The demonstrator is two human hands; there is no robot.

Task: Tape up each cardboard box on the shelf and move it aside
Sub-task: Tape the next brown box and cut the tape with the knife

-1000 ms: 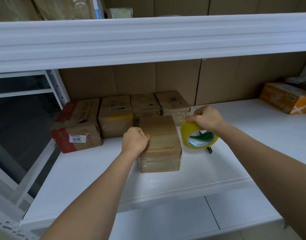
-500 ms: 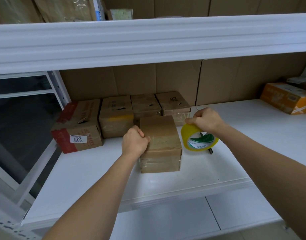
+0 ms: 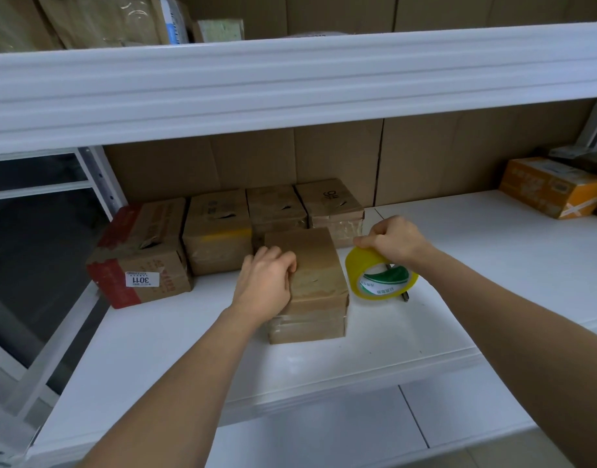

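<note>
On the white shelf (image 3: 358, 346), furthest left of the hands, sits a red-edged box (image 3: 140, 255) with a "3011" label. A row of three boxes (image 3: 273, 214) runs rightward from it along the cardboard back wall, behind the left hand.

The left hand (image 3: 265, 282) rests on the top left edge of the front box (image 3: 312, 285), fingers curled over the edge and gripping it. This box stands alone in front of the row, between the two hands, with clear tape on its lower front.

Just right of it, the right hand (image 3: 395, 239) pinches the top of a yellow tape roll (image 3: 379, 276), which hangs tilted below the fingers, close beside the box. A small dark object (image 3: 405, 296) lies on the shelf under the roll; I cannot tell what it is.

Well right of that hand, an orange box (image 3: 553, 187) sits near the wall.
</note>
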